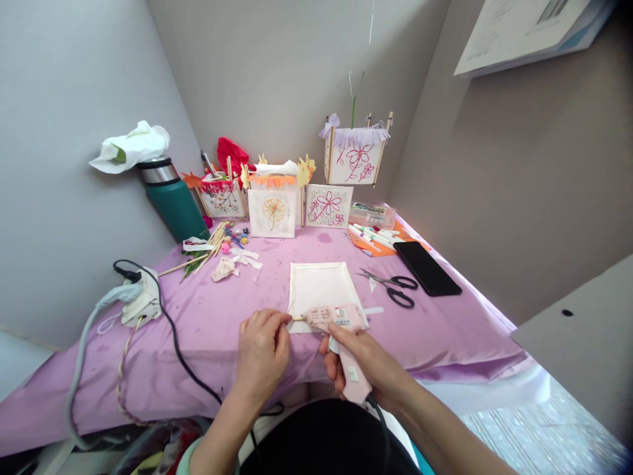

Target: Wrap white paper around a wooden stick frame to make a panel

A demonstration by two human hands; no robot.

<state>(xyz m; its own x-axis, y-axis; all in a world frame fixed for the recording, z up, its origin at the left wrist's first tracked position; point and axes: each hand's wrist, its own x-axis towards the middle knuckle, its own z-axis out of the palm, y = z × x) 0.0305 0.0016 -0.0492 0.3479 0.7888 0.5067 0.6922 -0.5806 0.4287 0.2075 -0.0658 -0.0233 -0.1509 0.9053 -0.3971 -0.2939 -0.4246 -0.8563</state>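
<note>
My right hand [361,353] is wrapped round the handle of a pink hot glue gun [353,369], its nozzle pointing left. A glue stick [373,310] juts from the gun's back end. My left hand [264,346] is closed in a pinch on a thin wooden stick [298,319], most of it hidden by the fingers. The stick's visible end is at the nozzle; whether they touch, I cannot tell. Beneath the gun a white square panel with a raised border [324,284] lies flat on the table.
Black-handled scissors [395,287] and a phone [428,267] lie to the right. Markers [376,236], decorated paper lanterns [271,211] and a green bottle [175,208] stand or lie farther back. Left are bamboo sticks [215,244], a power strip [143,297] and a black cable [180,349].
</note>
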